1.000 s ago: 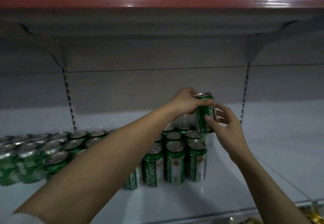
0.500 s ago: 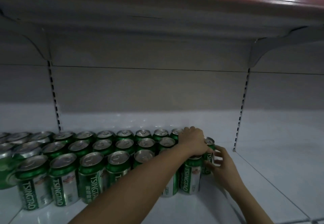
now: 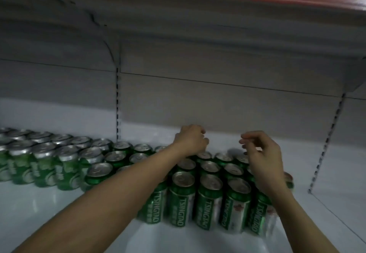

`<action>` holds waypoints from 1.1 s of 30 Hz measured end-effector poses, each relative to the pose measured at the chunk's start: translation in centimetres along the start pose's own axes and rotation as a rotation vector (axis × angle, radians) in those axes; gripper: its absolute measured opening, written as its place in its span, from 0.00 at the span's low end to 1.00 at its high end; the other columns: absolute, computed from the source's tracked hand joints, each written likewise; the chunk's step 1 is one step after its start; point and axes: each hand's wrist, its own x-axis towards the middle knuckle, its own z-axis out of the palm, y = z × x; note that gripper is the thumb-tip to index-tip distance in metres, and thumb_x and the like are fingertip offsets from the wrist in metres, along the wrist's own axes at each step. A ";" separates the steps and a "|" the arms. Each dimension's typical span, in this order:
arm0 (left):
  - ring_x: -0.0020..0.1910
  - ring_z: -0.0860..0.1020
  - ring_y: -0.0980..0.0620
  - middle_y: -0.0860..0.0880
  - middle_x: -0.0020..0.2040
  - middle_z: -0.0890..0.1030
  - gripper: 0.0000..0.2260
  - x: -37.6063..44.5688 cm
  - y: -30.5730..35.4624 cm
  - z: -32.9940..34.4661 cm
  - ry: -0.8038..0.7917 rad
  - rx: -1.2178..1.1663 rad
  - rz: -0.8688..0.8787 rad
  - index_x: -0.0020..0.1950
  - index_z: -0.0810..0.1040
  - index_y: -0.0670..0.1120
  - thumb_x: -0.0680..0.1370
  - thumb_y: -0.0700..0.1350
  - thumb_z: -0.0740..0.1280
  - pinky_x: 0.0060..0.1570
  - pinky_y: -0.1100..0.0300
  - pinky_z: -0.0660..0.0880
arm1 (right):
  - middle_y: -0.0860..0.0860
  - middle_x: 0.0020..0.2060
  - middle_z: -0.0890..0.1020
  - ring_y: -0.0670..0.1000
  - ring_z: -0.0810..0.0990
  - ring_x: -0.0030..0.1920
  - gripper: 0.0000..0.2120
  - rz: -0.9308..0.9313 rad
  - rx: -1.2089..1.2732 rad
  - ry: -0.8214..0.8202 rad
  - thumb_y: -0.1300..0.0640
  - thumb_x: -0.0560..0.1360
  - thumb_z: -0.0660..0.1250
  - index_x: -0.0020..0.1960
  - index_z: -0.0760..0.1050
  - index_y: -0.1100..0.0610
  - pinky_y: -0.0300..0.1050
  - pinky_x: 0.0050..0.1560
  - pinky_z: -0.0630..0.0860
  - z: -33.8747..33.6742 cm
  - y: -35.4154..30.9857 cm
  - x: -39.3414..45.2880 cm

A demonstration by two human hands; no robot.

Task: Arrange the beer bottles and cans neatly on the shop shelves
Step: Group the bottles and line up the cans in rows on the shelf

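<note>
Both hands [image 3: 191, 140] [image 3: 261, 153] hover over cans [image 3: 210, 199]; shelf [image 3: 326, 163] rightward bare.

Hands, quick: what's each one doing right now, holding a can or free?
Left hand: fingers curled, over the back-row green cans; cannot tell if it holds one.
Right hand: loosely curled, holding nothing, above the cans.

Both bare forearms stretched forward; left hand [image 3: 191, 140] and right hand [image 3: 260, 151] raised side by side, apart, fingers loosely curled, holding nothing.
</note>
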 end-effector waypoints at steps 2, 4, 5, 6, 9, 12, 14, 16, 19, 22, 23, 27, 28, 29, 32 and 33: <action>0.66 0.72 0.44 0.47 0.67 0.75 0.20 -1.0 -3.7 -2.8 0.063 -0.007 -0.075 0.71 0.72 0.48 0.79 0.50 0.63 0.65 0.50 0.71 | 0.47 0.38 0.83 0.51 0.80 0.38 0.12 -0.023 0.064 -0.143 0.67 0.79 0.61 0.46 0.78 0.53 0.48 0.35 0.77 4.4 -2.6 -0.5; 0.63 0.74 0.45 0.47 0.65 0.77 0.20 -2.7 -7.9 -5.7 0.151 -0.013 -0.148 0.69 0.74 0.49 0.78 0.51 0.64 0.63 0.51 0.72 | 0.47 0.35 0.83 0.49 0.80 0.36 0.13 -0.056 0.123 -0.273 0.69 0.78 0.60 0.44 0.78 0.53 0.44 0.32 0.76 9.5 -5.1 -1.5; 0.62 0.75 0.45 0.47 0.63 0.79 0.19 -3.8 -10.1 -7.3 0.203 -0.006 -0.183 0.67 0.75 0.50 0.77 0.51 0.64 0.62 0.51 0.73 | 0.48 0.35 0.83 0.47 0.79 0.35 0.14 -0.061 0.157 -0.338 0.69 0.78 0.60 0.44 0.78 0.54 0.42 0.32 0.75 12.3 -6.5 -2.2; 0.60 0.76 0.45 0.47 0.61 0.80 0.18 -5.1 -12.4 -9.0 0.255 0.003 -0.212 0.66 0.77 0.50 0.77 0.51 0.65 0.61 0.51 0.74 | 0.48 0.35 0.83 0.46 0.78 0.34 0.14 -0.061 0.191 -0.406 0.70 0.78 0.60 0.43 0.78 0.54 0.42 0.33 0.74 15.1 -7.8 -3.1; 0.54 0.79 0.48 0.50 0.55 0.82 0.13 -10.1 -19.4 -14.3 0.402 0.022 -0.299 0.60 0.80 0.50 0.77 0.47 0.65 0.55 0.56 0.76 | 0.50 0.35 0.83 0.52 0.79 0.34 0.14 -0.078 0.287 -0.619 0.71 0.76 0.60 0.44 0.79 0.56 0.49 0.35 0.74 23.9 -12.1 -6.8; 0.51 0.81 0.48 0.50 0.49 0.85 0.06 -16.0 -26.8 -19.4 0.558 0.054 -0.414 0.46 0.81 0.53 0.75 0.45 0.65 0.51 0.54 0.77 | 0.50 0.36 0.83 0.51 0.79 0.35 0.14 -0.093 0.361 -0.814 0.72 0.74 0.61 0.43 0.78 0.55 0.46 0.37 0.75 33.0 -16.8 -11.6; 0.49 0.81 0.46 0.48 0.47 0.85 0.07 -20.2 -31.4 -22.3 0.679 0.098 -0.506 0.44 0.82 0.50 0.76 0.45 0.64 0.47 0.53 0.77 | 0.51 0.35 0.80 0.51 0.77 0.35 0.13 -0.062 0.395 -0.930 0.71 0.74 0.61 0.43 0.77 0.56 0.43 0.33 0.73 38.7 -19.7 -15.1; 0.47 0.81 0.45 0.47 0.45 0.84 0.08 -24.3 -35.4 -24.9 0.823 0.128 -0.590 0.48 0.83 0.51 0.78 0.45 0.63 0.42 0.55 0.75 | 0.55 0.35 0.78 0.53 0.76 0.35 0.09 0.011 0.416 -1.071 0.70 0.75 0.60 0.46 0.76 0.59 0.41 0.29 0.72 44.1 -22.1 -18.7; 0.44 0.79 0.45 0.48 0.41 0.81 0.06 -29.4 -41.1 -28.6 1.107 0.126 -0.689 0.49 0.80 0.50 0.78 0.46 0.63 0.38 0.55 0.70 | 0.57 0.41 0.76 0.54 0.76 0.41 0.06 0.085 0.389 -1.250 0.67 0.79 0.59 0.51 0.74 0.61 0.46 0.35 0.73 51.8 -25.2 -23.3; 0.56 0.74 0.42 0.44 0.54 0.77 0.11 -33.0 -47.1 -31.1 1.289 0.150 -0.810 0.58 0.76 0.47 0.76 0.47 0.64 0.53 0.49 0.71 | 0.54 0.44 0.76 0.54 0.75 0.45 0.08 0.074 0.343 -1.358 0.63 0.81 0.60 0.59 0.72 0.62 0.49 0.43 0.73 58.7 -27.3 -27.0; 0.60 0.71 0.42 0.43 0.60 0.74 0.16 -33.9 -48.9 -31.6 1.290 0.157 -0.867 0.63 0.73 0.46 0.77 0.49 0.65 0.58 0.47 0.70 | 0.53 0.47 0.76 0.54 0.75 0.47 0.11 0.054 0.330 -1.378 0.63 0.81 0.60 0.62 0.71 0.61 0.49 0.45 0.72 60.6 -27.8 -28.0; 0.69 0.67 0.41 0.42 0.71 0.66 0.32 -34.9 -54.4 -32.6 1.185 -0.086 -0.867 0.75 0.62 0.46 0.77 0.57 0.68 0.67 0.47 0.66 | 0.53 0.58 0.78 0.53 0.76 0.54 0.18 0.022 0.324 -1.397 0.64 0.80 0.60 0.69 0.68 0.58 0.44 0.50 0.72 65.8 -29.2 -30.0; 0.68 0.69 0.41 0.43 0.71 0.67 0.33 -34.9 -55.3 -32.6 1.159 -0.148 -0.828 0.76 0.61 0.47 0.76 0.57 0.69 0.67 0.47 0.68 | 0.53 0.59 0.79 0.53 0.77 0.56 0.19 0.029 0.334 -1.402 0.65 0.79 0.60 0.69 0.69 0.58 0.45 0.53 0.72 66.6 -29.4 -30.3; 0.67 0.71 0.42 0.43 0.70 0.70 0.34 -34.8 -56.0 -32.6 1.147 -0.178 -0.796 0.76 0.61 0.48 0.75 0.57 0.70 0.66 0.46 0.69 | 0.53 0.59 0.79 0.53 0.77 0.58 0.19 0.038 0.338 -1.416 0.65 0.79 0.60 0.70 0.69 0.57 0.45 0.57 0.73 67.1 -29.7 -30.6; 0.62 0.75 0.43 0.44 0.65 0.75 0.29 -34.6 -56.8 -32.7 1.168 -0.157 -0.778 0.73 0.65 0.47 0.76 0.52 0.71 0.61 0.50 0.72 | 0.53 0.63 0.78 0.53 0.75 0.63 0.23 0.042 0.336 -1.463 0.66 0.78 0.57 0.72 0.68 0.54 0.51 0.66 0.72 67.8 -30.0 -31.5; 0.62 0.75 0.44 0.44 0.64 0.76 0.27 -34.6 -56.9 -32.7 1.173 -0.143 -0.783 0.72 0.67 0.47 0.76 0.50 0.71 0.59 0.52 0.72 | 0.53 0.63 0.78 0.54 0.75 0.63 0.23 0.043 0.329 -1.468 0.66 0.78 0.57 0.71 0.68 0.54 0.53 0.67 0.72 67.6 -30.0 -31.9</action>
